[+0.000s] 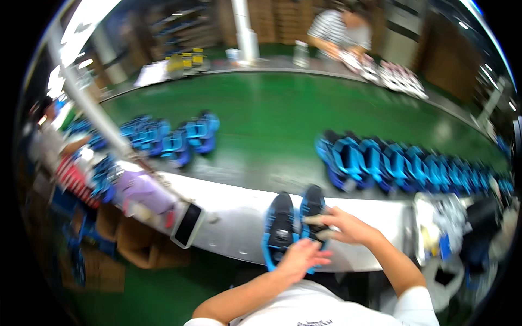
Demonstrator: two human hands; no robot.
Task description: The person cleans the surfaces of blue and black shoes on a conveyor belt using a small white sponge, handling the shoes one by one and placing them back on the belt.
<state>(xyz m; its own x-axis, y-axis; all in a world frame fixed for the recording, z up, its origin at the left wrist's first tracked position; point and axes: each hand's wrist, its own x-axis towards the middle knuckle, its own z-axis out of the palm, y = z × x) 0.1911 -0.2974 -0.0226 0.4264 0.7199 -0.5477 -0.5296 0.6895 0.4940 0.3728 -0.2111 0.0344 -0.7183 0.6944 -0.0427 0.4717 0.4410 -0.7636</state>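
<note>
A pair of black and blue sports shoes lies side by side on the white bench edge in front of me, toes pointing away. Over the heel end of the left shoe is my left hand, fingers stretched toward the right and apart, smeared a little by motion. My right hand reaches across the right shoe from the right. Its fingers are spread, with beige covers on the tips, over the shoe's opening. The heels are partly hidden behind my hands.
Long rows of blue and black shoes stand on the green belt at the right and left. A phone sits at the bench's left end, a metal tray at its right. Another person handles pale shoes across the belt.
</note>
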